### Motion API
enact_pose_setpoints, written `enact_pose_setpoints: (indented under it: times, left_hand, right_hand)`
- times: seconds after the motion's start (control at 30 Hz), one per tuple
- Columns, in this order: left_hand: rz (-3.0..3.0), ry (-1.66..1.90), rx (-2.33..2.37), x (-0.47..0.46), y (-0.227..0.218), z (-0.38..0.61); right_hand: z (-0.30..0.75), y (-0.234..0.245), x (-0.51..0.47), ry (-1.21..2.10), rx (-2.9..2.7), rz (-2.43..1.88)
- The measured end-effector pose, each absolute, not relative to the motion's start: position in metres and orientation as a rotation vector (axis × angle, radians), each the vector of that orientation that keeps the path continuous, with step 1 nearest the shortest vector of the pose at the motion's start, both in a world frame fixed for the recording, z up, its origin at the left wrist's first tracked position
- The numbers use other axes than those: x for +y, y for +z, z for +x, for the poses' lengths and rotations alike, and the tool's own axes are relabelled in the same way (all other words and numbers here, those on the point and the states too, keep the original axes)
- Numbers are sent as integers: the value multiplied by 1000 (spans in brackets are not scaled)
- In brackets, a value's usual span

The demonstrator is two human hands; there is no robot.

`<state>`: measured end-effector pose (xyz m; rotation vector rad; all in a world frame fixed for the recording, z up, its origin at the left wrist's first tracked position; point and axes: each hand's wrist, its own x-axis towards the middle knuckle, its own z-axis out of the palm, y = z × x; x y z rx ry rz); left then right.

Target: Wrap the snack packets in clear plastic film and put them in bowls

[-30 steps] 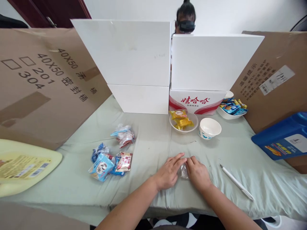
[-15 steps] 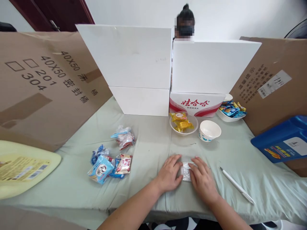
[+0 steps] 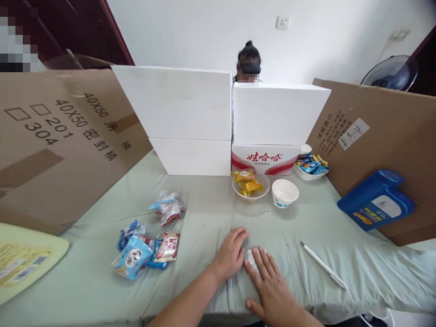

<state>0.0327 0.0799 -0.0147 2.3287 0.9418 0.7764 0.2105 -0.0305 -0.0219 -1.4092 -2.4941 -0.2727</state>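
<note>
My left hand (image 3: 230, 255) rests palm down on the pale green cloth (image 3: 204, 213), fingers slightly curled, its fingertips beside a small clear plastic wrapper (image 3: 250, 257). My right hand (image 3: 270, 287) lies flat with fingers stretched out, covering the near part of that wrapper. Neither hand grips anything. A clear bowl with yellow snack packets (image 3: 250, 185) and an empty white paper bowl (image 3: 284, 192) stand further back. A loose pile of blue and red snack packets (image 3: 145, 247) lies left of my left hand.
A white pen (image 3: 322, 265) lies right of my hands. White foam boards (image 3: 184, 104) and a red-printed carton (image 3: 265, 159) wall off the back, with a person behind them. Cardboard sheets (image 3: 57, 136) stand at both sides. A blue jug (image 3: 374, 205) lies at the right.
The view has tilted up and pulled back. My right hand has slid toward me and flattened over the wrapper; my left hand stays beside it.
</note>
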Motion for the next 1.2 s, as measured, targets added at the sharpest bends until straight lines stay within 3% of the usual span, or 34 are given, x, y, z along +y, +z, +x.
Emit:
enact_pose_setpoints:
  times: [0.13,0.27,0.3,0.4,0.47,0.53,0.9,1.07,1.2]
  left_hand:
    - [2379,750,945,79,-14,34]
    - [2424,683,969,78,-15,35]
    - [2428,667,976,77,-15,35]
    - [2428,637,977,77,-14,35]
    - [2426,630,965,77,-13,35]
    - [2422,632,957,77,-11,36]
    - [2403,724,948,79,-16,41]
    - [2351,679,950,75,-15,42]
    - [2199,737,904,89,25,10]
  right_hand:
    - [214,-40,-56,-521,-2395,-1091]
    - [249,-9,-41,-239,-2405,-974]
    - [263,8,-28,-171,-2414,-1055]
    - [306,64,33,-370,-2139,-1361]
    - [328,91,81,-450,-2011,-1794]
    - [341,103,126,-320,-2015,-2083]
    - [343,70,218,674,-2370,-2333]
    - [355,84,212,654,-2315,-2298]
    - [385,73,167,367,-2028,-2168]
